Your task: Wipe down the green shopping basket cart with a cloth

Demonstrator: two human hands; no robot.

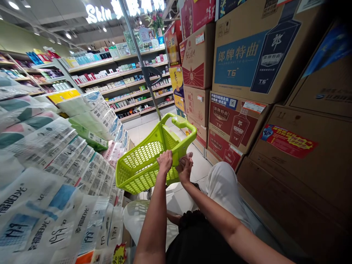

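Observation:
A lime-green plastic shopping cart (177,148) with mesh walls stands before me, seen at a slant. Its basket has nothing visible on the part of the floor that shows. My left hand (165,161) is closed over the rim at the cart's near side. Just right of it, my right hand (185,168) is at the outer side of the cart below the handle (190,136), fingers curled together. Something small and pale shows by those fingertips, too unclear to name.
Stacked cardboard liquor cartons (239,55) wall the right side. Piled tissue packs (79,165) with handwritten prices crowd the left. A thin metal pole (134,36) rises beyond the cart. Shelves (123,73) of small boxes stand behind, across a tiled floor (143,128).

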